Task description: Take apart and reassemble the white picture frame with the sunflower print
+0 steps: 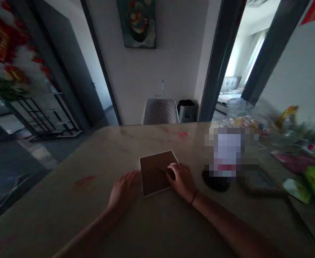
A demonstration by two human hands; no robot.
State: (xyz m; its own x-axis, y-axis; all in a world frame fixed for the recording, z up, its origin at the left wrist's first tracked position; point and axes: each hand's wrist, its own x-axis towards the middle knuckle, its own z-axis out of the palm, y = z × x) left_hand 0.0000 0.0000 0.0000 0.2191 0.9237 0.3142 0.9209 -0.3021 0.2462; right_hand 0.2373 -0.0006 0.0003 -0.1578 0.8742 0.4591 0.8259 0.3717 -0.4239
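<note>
We see R hand [183, 182], nearer, pinching thin stick [161, 170], axis approx. 10-to-4 o'clock, over brown board [156, 181] at its 9; L hand [123, 188] by board's edge, can't tell grip.

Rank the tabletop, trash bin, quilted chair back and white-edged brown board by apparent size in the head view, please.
1. Tabletop
2. White-edged brown board
3. Quilted chair back
4. Trash bin
The board is nearer the camera, so its real rank is unsure.
</note>
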